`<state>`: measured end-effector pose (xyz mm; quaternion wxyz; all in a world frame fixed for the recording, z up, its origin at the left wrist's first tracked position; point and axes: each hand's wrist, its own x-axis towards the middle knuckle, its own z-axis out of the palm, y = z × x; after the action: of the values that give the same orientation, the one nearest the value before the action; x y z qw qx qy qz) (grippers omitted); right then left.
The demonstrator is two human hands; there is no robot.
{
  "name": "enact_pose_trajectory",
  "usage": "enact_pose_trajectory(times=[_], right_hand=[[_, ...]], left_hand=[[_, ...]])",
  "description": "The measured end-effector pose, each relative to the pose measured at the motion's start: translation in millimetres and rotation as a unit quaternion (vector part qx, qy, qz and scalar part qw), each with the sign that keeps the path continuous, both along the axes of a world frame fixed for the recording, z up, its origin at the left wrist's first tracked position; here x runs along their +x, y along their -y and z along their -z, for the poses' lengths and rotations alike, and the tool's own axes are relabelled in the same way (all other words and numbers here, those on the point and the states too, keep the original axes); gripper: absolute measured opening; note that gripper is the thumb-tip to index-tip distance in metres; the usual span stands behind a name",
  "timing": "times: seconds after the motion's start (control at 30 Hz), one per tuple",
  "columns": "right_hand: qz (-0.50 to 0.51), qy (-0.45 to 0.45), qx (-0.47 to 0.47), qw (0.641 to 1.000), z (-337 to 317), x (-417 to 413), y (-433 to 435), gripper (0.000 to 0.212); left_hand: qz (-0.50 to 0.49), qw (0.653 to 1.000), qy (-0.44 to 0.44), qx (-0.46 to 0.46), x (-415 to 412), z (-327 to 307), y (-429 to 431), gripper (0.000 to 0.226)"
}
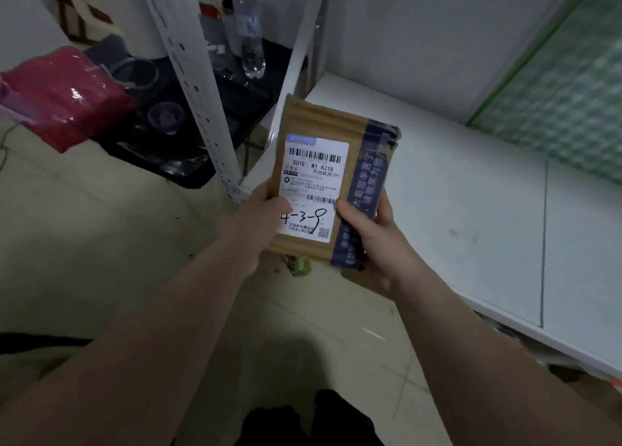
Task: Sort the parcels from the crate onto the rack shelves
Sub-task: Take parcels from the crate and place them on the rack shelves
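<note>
Pale tiled floor (101,260) runs under a white metal rack, whose perforated white upright post (198,92) rises at the left and whose flat white shelf board (471,210) spreads to the right. The flat brown cardboard parcel (323,126) is held in the air in front of that board's near corner, resting on nothing. It has a dark blue printed tape band (367,190) down its right side.

Both hands grip its lower end. The left hand (266,216) curls round the left edge with the thumb on the white shipping label (316,176). The right hand (373,240) curls round the right edge with the thumb on the front. The crate is not in view.

The likeliest slip is a misread. The handwritten code looks like 4-3-9, but the left thumb lies against the 1st figure, so the parcel could go to the wrong shelf. With the hold only at the bottom, the top could also tip away, or clip the post on the way in.

A pink plastic-wrapped bundle (64,99) overhangs at the left, near enough for an elbow to catch. A clear plastic water bottle (249,31) stands behind the post.
</note>
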<state>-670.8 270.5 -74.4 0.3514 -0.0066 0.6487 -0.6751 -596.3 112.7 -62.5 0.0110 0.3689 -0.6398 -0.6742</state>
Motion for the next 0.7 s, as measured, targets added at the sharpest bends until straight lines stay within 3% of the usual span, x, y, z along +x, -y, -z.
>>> enact_pose_trajectory(times=[0.3, 0.53, 0.63, 0.7], right_hand=[[-0.085, -0.265, 0.068, 0.958, 118.9, -61.3, 43.9, 0.106], [-0.105, -0.414, 0.143, 0.893, 194.5, -71.9, 61.9, 0.096], [-0.081, -0.475, 0.197, 0.854, 216.4, -76.8, 71.1, 0.089], [-0.081, -0.484, 0.206, 0.847, 221.7, -79.0, 72.2, 0.083]], left_hand=[[-0.111, 0.982, -0.102, -0.114, -54.0, 103.2, 31.7, 0.048], [-0.192, 0.940, -0.199, -0.200, -63.7, 185.2, 44.0, 0.042], [-0.215, 0.923, -0.208, -0.244, -66.4, 213.2, 41.3, 0.066], [-0.236, 0.913, -0.193, -0.270, -67.0, 226.5, 32.2, 0.076]])
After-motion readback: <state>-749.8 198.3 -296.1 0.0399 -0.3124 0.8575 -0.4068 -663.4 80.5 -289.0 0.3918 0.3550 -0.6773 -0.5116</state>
